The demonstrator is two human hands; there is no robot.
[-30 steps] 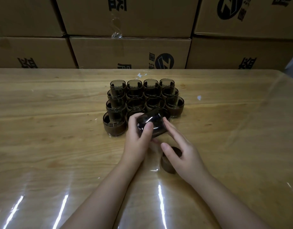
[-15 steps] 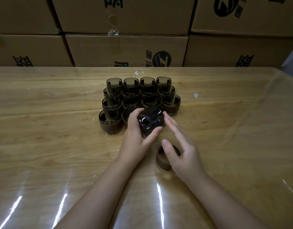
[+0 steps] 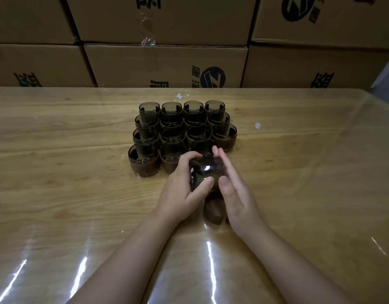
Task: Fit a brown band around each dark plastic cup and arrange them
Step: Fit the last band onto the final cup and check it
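Observation:
A dark plastic cup point(image 3: 205, 172) lies tipped between my hands just in front of the group. My left hand point(image 3: 182, 191) grips it, fingers over the top and thumb beneath. My right hand point(image 3: 235, 191) lies against the cup's right side with straight fingers. A loose brown band point(image 3: 214, 210) rests on the table under my right palm, partly hidden. Several banded cups point(image 3: 182, 132) stand upright in tight rows on the wooden table point(image 3: 68, 183).
Stacked cardboard boxes point(image 3: 167, 64) form a wall along the table's far edge. A glossy clear sheet covers the tabletop. Small white scraps point(image 3: 257, 125) lie near the cups. Bare tabletop stretches to the left and right of the cup group.
My left hand has turned the cup and brought it a little nearer me. My right hand has left the brown band and moved up against the cup's side.

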